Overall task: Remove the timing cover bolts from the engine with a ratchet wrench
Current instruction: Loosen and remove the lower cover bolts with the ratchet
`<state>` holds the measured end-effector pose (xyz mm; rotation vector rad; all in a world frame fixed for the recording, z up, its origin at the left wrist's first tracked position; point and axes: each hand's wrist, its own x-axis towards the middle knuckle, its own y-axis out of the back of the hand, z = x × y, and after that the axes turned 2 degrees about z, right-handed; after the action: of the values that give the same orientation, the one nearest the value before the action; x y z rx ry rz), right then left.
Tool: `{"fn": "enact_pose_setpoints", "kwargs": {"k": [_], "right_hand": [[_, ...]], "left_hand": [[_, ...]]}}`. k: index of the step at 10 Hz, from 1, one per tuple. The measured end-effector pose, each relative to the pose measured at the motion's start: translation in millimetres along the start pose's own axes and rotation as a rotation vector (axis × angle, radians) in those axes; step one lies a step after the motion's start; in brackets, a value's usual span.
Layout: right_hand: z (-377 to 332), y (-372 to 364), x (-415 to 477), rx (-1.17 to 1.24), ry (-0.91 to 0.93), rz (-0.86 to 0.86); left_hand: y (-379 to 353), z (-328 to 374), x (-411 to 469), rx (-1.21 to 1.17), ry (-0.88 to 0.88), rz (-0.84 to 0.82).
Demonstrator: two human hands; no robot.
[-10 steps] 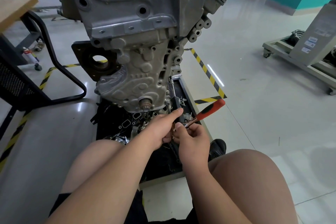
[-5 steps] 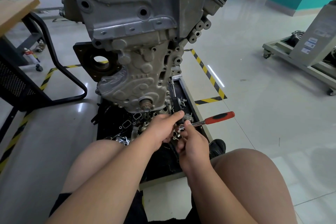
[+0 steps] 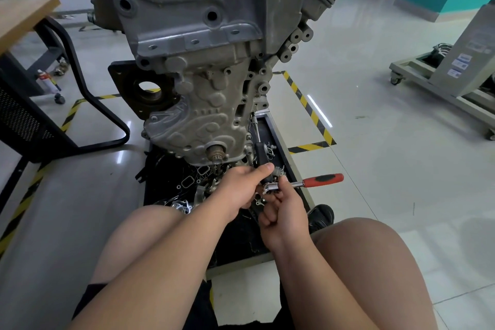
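A grey engine (image 3: 203, 21) hangs upright in front of me, its ribbed timing cover (image 3: 203, 126) facing me with a splined shaft end (image 3: 215, 154) at the bottom. Below the cover I hold a ratchet wrench (image 3: 302, 182) with a chrome head and red handle pointing right. My right hand (image 3: 285, 211) pinches the chrome head from below. My left hand (image 3: 242, 186) grips the head's left side, thumb stretched over the top. What sits under the head is hidden by my fingers.
A black parts tray (image 3: 277, 139) with several loose metal parts lies on the floor under the engine. A black frame (image 3: 88, 99) and wooden bench (image 3: 24, 16) stand left, a wheeled cart (image 3: 439, 80) right. My bare knees flank the tray.
The red handle has swung clockwise, from pointing up-right to nearly level toward the right. Both hands stayed at the wrench head.
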<state>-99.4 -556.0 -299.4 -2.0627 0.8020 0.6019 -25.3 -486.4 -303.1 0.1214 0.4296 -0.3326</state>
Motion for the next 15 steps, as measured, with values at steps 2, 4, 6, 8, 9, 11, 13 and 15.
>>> {"fn": "enact_pose_setpoints", "kwargs": {"k": [2,4,6,8,9,11,13,15], "right_hand": [[-2,0,2,0.128,-0.107,-0.052],[-5,2,3,0.187,-0.178,-0.106],[-9,6,0,0.053,-0.177,-0.179],[-20,6,4,-0.226,-0.045,-0.12],[-27,15,4,-0.216,-0.022,-0.097],[-35,29,-1,-0.487,0.114,-0.016],[-48,28,-14,-1.085,0.609,0.112],[-58,23,-16,-0.844,0.586,0.171]], "left_hand": [[1,0,0,0.007,-0.001,-0.004],[2,1,-1,0.036,0.0,0.006],[2,8,-3,-0.16,0.158,0.058],[22,19,-6,-0.663,0.388,0.043],[29,22,-10,-0.723,0.383,0.019],[33,23,-10,-0.649,0.356,0.015],[39,21,-8,-0.631,0.281,0.024],[55,20,-1,-0.637,0.247,0.197]]}}
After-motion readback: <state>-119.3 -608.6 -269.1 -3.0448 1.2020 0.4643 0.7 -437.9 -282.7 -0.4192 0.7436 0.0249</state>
